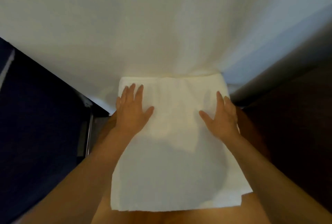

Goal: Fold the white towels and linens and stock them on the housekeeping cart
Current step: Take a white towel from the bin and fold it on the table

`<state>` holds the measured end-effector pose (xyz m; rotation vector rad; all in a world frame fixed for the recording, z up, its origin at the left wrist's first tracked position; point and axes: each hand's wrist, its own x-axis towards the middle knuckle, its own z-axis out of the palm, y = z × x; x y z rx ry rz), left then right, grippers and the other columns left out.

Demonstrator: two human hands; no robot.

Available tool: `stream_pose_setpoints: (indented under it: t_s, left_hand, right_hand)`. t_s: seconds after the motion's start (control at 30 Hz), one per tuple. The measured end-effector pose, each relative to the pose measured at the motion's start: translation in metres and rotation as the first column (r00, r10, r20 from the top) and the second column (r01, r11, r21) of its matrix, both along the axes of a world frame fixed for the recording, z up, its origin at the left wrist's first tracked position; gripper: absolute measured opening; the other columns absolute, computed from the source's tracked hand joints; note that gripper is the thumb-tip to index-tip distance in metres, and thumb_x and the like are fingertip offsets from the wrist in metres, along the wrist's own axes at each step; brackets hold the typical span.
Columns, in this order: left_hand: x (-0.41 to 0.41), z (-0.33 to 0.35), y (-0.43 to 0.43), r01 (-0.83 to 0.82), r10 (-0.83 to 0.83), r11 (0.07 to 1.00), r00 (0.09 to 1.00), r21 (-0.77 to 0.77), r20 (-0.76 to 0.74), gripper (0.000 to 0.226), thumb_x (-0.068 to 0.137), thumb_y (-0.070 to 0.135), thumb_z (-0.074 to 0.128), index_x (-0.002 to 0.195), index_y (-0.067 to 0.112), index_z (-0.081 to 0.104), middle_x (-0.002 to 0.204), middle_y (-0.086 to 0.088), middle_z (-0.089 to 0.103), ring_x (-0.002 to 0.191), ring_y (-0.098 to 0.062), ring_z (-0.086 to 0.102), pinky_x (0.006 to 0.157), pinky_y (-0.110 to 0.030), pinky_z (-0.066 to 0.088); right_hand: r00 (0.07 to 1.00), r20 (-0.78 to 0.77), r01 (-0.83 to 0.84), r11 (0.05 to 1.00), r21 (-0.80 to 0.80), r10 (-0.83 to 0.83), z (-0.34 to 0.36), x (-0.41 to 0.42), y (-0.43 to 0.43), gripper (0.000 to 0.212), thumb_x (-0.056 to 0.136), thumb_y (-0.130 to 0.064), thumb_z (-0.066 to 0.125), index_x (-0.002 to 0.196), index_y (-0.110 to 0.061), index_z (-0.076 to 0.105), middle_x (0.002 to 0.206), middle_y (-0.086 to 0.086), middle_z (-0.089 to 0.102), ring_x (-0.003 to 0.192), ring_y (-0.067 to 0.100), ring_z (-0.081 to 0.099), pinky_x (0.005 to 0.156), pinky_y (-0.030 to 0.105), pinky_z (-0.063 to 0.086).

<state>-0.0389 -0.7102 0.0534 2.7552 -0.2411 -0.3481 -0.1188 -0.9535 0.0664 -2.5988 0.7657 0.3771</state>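
Observation:
A white towel [176,152], folded into a long rectangle, hangs from the corner of a white-sheeted bed [161,26] down toward me. My left hand [132,109] lies flat on its upper left part, fingers straight and spread. My right hand [221,116] lies flat on its upper right edge, fingers straight, thumb pointing inward. Both palms press on the cloth and neither hand grips it. The towel's lower edge shows two layers, slightly offset at the right corner.
A dark blue surface [39,134] fills the left side, with a metal rail [89,134] beside the bed corner. A dark brown panel [291,125] stands at the right. The housekeeping cart cannot be made out as such.

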Motion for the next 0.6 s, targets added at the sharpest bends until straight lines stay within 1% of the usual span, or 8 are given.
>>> stream_pose_setpoints:
  t_s: [0.07, 0.13, 0.2, 0.27, 0.37, 0.43, 0.53, 0.6]
  left_hand:
    - [-0.017, -0.010, -0.004, 0.123, -0.116, 0.990, 0.989, 0.074, -0.096, 0.079, 0.088, 0.068, 0.033, 0.152, 0.027, 0.011, 0.160, -0.002, -0.001, 0.147, -0.022, -0.007, 0.116, -0.045, -0.001]
    - [-0.027, -0.023, -0.002, 0.166, -0.149, 0.980, 0.979, 0.113, -0.141, 0.091, 0.073, 0.078, 0.009, 0.151, 0.032, 0.007, 0.160, 0.001, -0.006, 0.146, -0.021, -0.012, 0.115, -0.047, -0.005]
    - [-0.026, -0.035, 0.002, 0.172, -0.159, 0.980, 0.980, 0.103, -0.121, 0.094, 0.068, 0.076, 0.001, 0.151, 0.033, 0.007, 0.160, 0.001, -0.005, 0.146, -0.021, -0.011, 0.115, -0.048, -0.006]
    - [-0.023, -0.040, 0.004, 0.190, -0.177, 0.976, 0.977, 0.109, -0.118, 0.093, 0.069, 0.075, -0.001, 0.151, 0.033, 0.005, 0.160, 0.000, -0.006, 0.146, -0.021, -0.011, 0.115, -0.048, -0.007]
    - [-0.021, -0.041, 0.004, 0.214, -0.194, 0.968, 0.971, 0.135, -0.142, 0.094, 0.067, 0.074, -0.004, 0.151, 0.032, 0.001, 0.160, 0.000, -0.009, 0.146, -0.022, -0.013, 0.114, -0.047, -0.008]
    - [-0.021, -0.036, 0.000, 0.207, -0.181, 0.966, 0.969, 0.153, -0.168, 0.093, 0.069, 0.073, -0.003, 0.151, 0.030, -0.001, 0.160, -0.002, -0.012, 0.146, -0.024, -0.015, 0.114, -0.049, -0.008]
    - [-0.031, -0.022, -0.017, 0.232, -0.195, 0.960, 0.957, 0.160, -0.216, 0.080, 0.083, 0.069, 0.008, 0.151, 0.029, -0.007, 0.158, -0.003, -0.017, 0.145, -0.026, -0.018, 0.113, -0.053, -0.008]
    - [-0.046, -0.011, -0.031, 0.305, -0.281, 0.943, 0.943, 0.129, -0.176, 0.083, 0.076, 0.071, -0.003, 0.149, 0.033, -0.011, 0.158, -0.001, -0.017, 0.144, -0.025, -0.020, 0.113, -0.054, -0.009]
  right_hand:
    - [0.993, -0.065, -0.107, 0.991, -0.082, 0.102, -0.010, -0.010, 0.008, 0.086, 0.086, -0.065, 0.043, 0.150, -0.030, -0.003, 0.159, 0.007, -0.005, 0.145, 0.030, -0.007, 0.115, 0.048, 0.005]
    - [0.994, -0.077, -0.080, 0.992, -0.101, 0.072, -0.016, -0.017, 0.005, 0.090, 0.083, -0.069, 0.044, 0.150, -0.032, -0.003, 0.158, 0.006, -0.006, 0.145, 0.030, -0.006, 0.114, 0.051, 0.009]
    - [0.995, -0.014, 0.101, 0.994, 0.027, -0.101, -0.016, -0.021, -0.004, 0.096, 0.079, -0.065, 0.056, 0.151, -0.030, 0.002, 0.157, 0.007, 0.006, 0.144, 0.031, 0.009, 0.112, 0.048, 0.020]
    - [0.960, 0.020, 0.269, 0.940, 0.212, -0.279, -0.018, -0.026, -0.011, 0.101, 0.074, -0.056, 0.068, 0.150, -0.028, 0.008, 0.153, 0.008, 0.021, 0.138, 0.031, 0.026, 0.108, 0.046, 0.029]
    - [0.910, 0.004, 0.388, 0.857, 0.338, -0.414, -0.015, -0.033, -0.017, 0.101, 0.068, -0.044, 0.080, 0.147, -0.019, 0.023, 0.145, 0.008, 0.038, 0.129, 0.029, 0.042, 0.101, 0.040, 0.038]
    - [0.907, -0.073, 0.414, 0.851, 0.323, -0.414, -0.008, -0.038, -0.019, 0.090, 0.072, -0.039, 0.079, 0.143, -0.013, 0.030, 0.139, 0.011, 0.045, 0.123, 0.031, 0.047, 0.095, 0.039, 0.041]
    - [0.937, -0.145, 0.342, 0.921, 0.189, -0.318, 0.009, -0.045, -0.017, 0.063, 0.084, -0.033, 0.069, 0.133, -0.005, 0.039, 0.129, 0.017, 0.053, 0.115, 0.036, 0.052, 0.088, 0.040, 0.044]
    - [0.938, -0.151, 0.337, 0.922, 0.193, -0.311, 0.025, -0.046, -0.015, 0.049, 0.088, -0.029, 0.064, 0.126, -0.003, 0.046, 0.125, 0.017, 0.055, 0.113, 0.035, 0.053, 0.086, 0.038, 0.044]
